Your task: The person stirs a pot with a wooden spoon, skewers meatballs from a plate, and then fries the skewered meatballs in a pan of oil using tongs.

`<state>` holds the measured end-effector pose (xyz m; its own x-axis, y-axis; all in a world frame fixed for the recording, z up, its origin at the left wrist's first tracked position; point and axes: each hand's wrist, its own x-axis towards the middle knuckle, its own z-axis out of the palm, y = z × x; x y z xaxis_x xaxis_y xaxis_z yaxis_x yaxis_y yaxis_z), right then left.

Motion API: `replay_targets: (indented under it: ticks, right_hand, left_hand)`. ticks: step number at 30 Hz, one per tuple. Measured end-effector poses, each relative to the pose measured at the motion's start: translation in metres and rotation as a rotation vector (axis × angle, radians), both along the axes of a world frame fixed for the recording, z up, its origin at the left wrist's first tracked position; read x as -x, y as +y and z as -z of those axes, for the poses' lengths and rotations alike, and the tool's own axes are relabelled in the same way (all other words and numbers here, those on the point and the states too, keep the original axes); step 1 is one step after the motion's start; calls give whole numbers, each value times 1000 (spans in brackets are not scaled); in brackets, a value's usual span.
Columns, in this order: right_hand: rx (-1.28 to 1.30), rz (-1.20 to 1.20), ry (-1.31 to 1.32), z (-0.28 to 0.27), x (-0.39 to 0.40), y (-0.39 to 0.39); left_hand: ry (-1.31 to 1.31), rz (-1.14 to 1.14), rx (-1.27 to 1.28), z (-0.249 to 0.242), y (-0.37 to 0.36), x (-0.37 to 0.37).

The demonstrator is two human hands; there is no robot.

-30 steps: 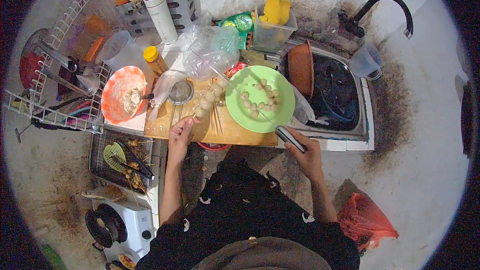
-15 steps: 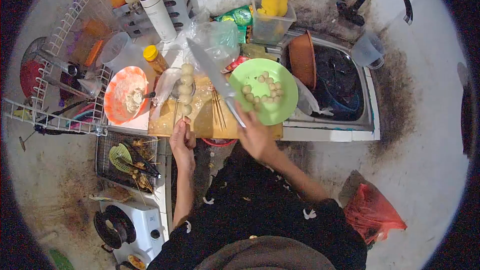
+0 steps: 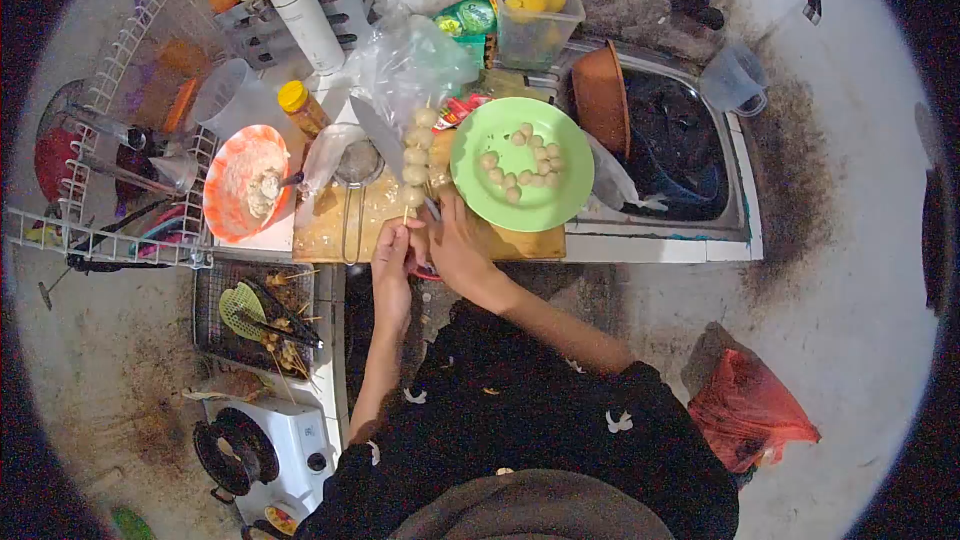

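Observation:
My left hand (image 3: 397, 245) pinches the bottom of a skewer of pale balls (image 3: 415, 162), which stands upright over the wooden cutting board (image 3: 318, 225). Right beside it, my right hand (image 3: 455, 245) is closed round the handle of a large knife (image 3: 376, 132). The blade points up and to the left, passing close to the skewered balls. To the right, a green plate (image 3: 485, 197) holds several more loose balls (image 3: 540, 166). A small strainer (image 3: 358, 162) lies on the board, left of the knife.
An orange-white bowl (image 3: 225, 180) with pale paste is at the left, near a yellow-capped jar (image 3: 303, 108). Behind the board are a plastic bag (image 3: 415, 60) and a white flask (image 3: 306, 24). The sink (image 3: 740, 200) is at the right, a stove (image 3: 300, 450) at the lower left.
My right hand has moved left with the knife, next to my left hand. My left hand and the skewer have shifted right, and the blade now sits behind the balls' left side.

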<state>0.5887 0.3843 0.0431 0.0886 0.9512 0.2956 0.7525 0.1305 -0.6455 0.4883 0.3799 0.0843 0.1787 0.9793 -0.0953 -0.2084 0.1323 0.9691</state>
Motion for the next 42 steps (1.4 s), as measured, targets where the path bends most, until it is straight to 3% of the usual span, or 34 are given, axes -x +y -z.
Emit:
replay_targets:
  ticks: [2, 6, 8, 9, 11, 14, 15, 17, 19, 21, 23, 25, 27, 28, 30, 31, 33, 42]
  right_hand:
    - [-121, -64, -199, 15, -6, 2]
    - [86, -153, -78, -29, -24, -17]
    - [256, -198, 414, -35, -31, -27]
    - [259, -194, 411, -41, -33, -31]
    - [358, -178, 759, -49, -36, -37]
    - [151, -101, 926, 12, -34, -29]
    - [152, -98, 924, 5, -37, -32]
    - [214, 39, 1164, -25, -45, -43]
    - [194, 44, 1043, -35, -64, -51]
    - [-34, 147, 616, -31, -92, -58]
    - [87, 176, 470, -59, -132, -62]
    - [77, 272, 282, -86, -161, -72]
    - [-119, 229, 12, -77, -198, -76]
    - [-117, 226, 11, -84, -205, -80]
    - [-41, 180, -390, -107, -211, -87]
    - [-40, 180, -391, -112, -210, -88]
    - [31, 138, -577, -117, -211, -90]
    - [-35, 35, -822, -123, -203, -73]
  left_hand:
    - [-33, 4, -39, 13, 4, -4]
    - [-25, 29, -3, 4, 4, -14]
    - [-92, 22, 79, 4, 3, -22]
    - [-95, 25, 82, 5, 3, -28]
    - [59, -4, -135, 9, 4, -38]
    - [162, 70, -236, 18, 3, -52]
    - [168, 87, -300, 17, 1, -61]
    - [103, 145, -237, 10, -1, -73]
    - [89, 272, -336, 3, -2, -80]
    - [138, 279, -382, -4, -2, -77]
    - [344, 214, -510, -12, 6, -64]
    - [411, 179, -473, 1, 24, -51]
    - [694, 225, -716, 7, 45, -47]
    - [776, 232, -803, 10, 53, -50]
    - [867, 233, -852, 11, 58, -57]
    - [957, 238, -905, 11, 59, -61]
    - [942, 239, -924, 10, 62, -67]
    - [956, 317, -1009, 17, 73, -100]
